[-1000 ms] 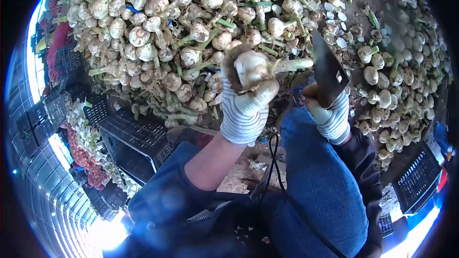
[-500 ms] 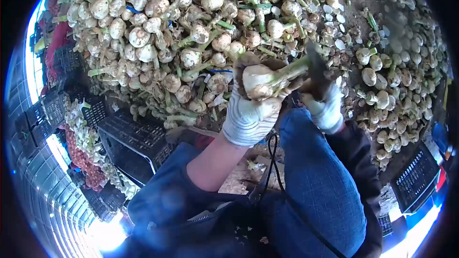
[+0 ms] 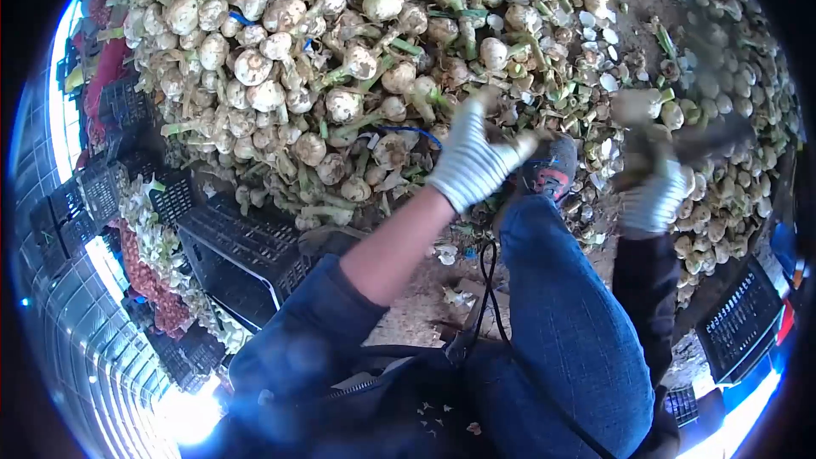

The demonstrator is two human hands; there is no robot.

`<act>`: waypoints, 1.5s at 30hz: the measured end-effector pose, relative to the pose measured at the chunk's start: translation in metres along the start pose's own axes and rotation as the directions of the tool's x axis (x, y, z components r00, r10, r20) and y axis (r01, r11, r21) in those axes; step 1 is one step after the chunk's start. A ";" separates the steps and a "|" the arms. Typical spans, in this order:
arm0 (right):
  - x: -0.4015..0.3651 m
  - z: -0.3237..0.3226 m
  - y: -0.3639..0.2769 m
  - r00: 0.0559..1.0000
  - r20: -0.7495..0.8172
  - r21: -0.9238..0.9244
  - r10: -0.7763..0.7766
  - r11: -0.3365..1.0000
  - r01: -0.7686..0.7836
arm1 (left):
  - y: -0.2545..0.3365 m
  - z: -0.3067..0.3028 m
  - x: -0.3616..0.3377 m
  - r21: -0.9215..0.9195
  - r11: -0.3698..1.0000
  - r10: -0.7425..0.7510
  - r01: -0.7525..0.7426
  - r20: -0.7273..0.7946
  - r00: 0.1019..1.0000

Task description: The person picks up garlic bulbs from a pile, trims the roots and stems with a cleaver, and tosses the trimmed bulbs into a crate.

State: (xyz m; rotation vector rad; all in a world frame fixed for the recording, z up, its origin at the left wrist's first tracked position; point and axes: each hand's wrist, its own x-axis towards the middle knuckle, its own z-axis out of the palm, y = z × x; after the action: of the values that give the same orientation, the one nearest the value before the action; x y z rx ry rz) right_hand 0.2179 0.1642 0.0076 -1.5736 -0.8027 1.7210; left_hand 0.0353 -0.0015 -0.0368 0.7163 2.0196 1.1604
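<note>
My left hand, in a striped white glove, is empty over the near edge of the garlic heap, thumb and fingers apart. Its fingers point toward the trimmed scraps beside my shoe. On the right, my right hand, also gloved, is closed around a knife whose dark blade points right and is smeared by motion. Just above that hand shows a blurred pale garlic bulb, overlapping the gap between the two piles.
A second pile of trimmed bulbs spreads along the right side. Cut pieces and peelings litter the ground between the piles. Black plastic crates stand at left, another crate at lower right. Red net sacks lie far left.
The stemmed garlic bulb has left my left hand, which has opened and moved slightly up and right. My right hand with the knife has swung right, away from the left hand.
</note>
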 end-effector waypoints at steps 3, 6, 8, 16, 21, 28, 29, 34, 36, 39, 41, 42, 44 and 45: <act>0.053 -0.068 -0.015 0.985 -0.172 0.280 0.031 0.960 0.018 | -0.008 -0.022 0.034 0.400 0.916 0.100 -0.043 -0.122 0.987; 0.048 -0.061 0.021 0.971 -0.206 0.025 -0.120 0.991 0.128 | 0.018 -0.010 0.069 0.694 0.718 0.093 -0.051 -0.023 0.995; -0.004 -0.008 0.024 0.993 -0.104 -0.118 0.055 0.991 -0.067 | 0.014 -0.001 0.093 0.789 0.608 0.038 -0.091 0.086 0.996; -0.023 0.018 0.060 0.961 0.275 -0.154 0.018 0.988 0.025 | 0.017 -0.010 0.074 0.714 0.698 -0.066 -0.058 0.144 0.987; -0.034 0.011 0.040 0.801 0.596 -0.356 -0.044 0.880 0.314 | 0.029 -0.026 -0.013 -0.791 0.470 -0.035 0.391 0.427 0.904; -0.058 0.048 -0.009 0.467 0.870 -0.258 -0.160 0.660 0.705 | 0.040 -0.044 -0.051 -0.865 0.384 -0.073 0.322 0.319 0.945; -0.060 0.052 -0.014 0.468 0.874 -0.278 -0.133 0.653 0.704 | 0.044 -0.046 -0.051 -0.866 0.378 -0.078 0.327 0.323 0.943; -0.058 0.058 -0.006 0.431 0.890 -0.255 -0.147 0.624 0.739 | 0.052 -0.056 -0.044 -0.892 0.305 0.029 0.335 0.360 0.932; -0.057 0.058 -0.005 0.442 0.887 -0.268 -0.134 0.628 0.730 | 0.051 -0.057 -0.040 -0.897 0.332 0.101 0.293 0.342 0.934; -0.051 0.044 0.005 0.473 0.876 -0.323 -0.092 0.617 0.718 | 0.032 -0.057 -0.042 -0.849 0.475 0.152 0.232 0.338 0.929; -0.032 0.016 0.021 0.564 0.822 -0.465 0.083 0.671 0.578 | 0.040 -0.073 -0.045 -0.804 0.458 0.088 0.380 0.466 0.880; -0.005 -0.016 0.052 0.620 0.771 -0.576 0.146 0.575 0.581 | 0.046 -0.081 -0.045 -0.769 0.424 0.046 0.479 0.547 0.836; 0.031 -0.079 0.079 0.670 0.681 -0.732 0.295 0.268 0.626 | 0.045 -0.083 -0.051 -0.816 0.440 0.030 0.373 0.429 0.903; 0.022 -0.087 0.073 0.686 0.680 -0.731 0.259 0.315 0.606 | 0.040 -0.087 -0.049 -0.786 0.523 0.042 0.330 0.411 0.911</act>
State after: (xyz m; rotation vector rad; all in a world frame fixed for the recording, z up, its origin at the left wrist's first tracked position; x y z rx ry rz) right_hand 0.2983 0.1395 -0.0714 -1.1648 -2.7559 1.6766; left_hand 0.0018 -0.0632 0.0444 0.2060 0.9295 1.5482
